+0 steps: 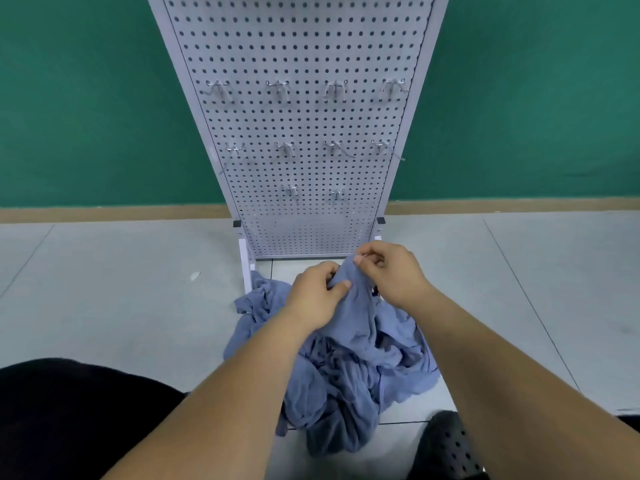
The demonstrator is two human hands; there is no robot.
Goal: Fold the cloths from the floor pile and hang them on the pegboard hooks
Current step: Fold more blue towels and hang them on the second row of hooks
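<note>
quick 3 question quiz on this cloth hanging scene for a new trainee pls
1. True or false: a cloth already hangs on one of the hooks of the pegboard.
2. What do the left hand and right hand pinch? A) a hook B) a blue cloth C) a shoe
3. How many hooks are in the bottom row?
Key: 1 false; 2 B; 3 two.
</note>
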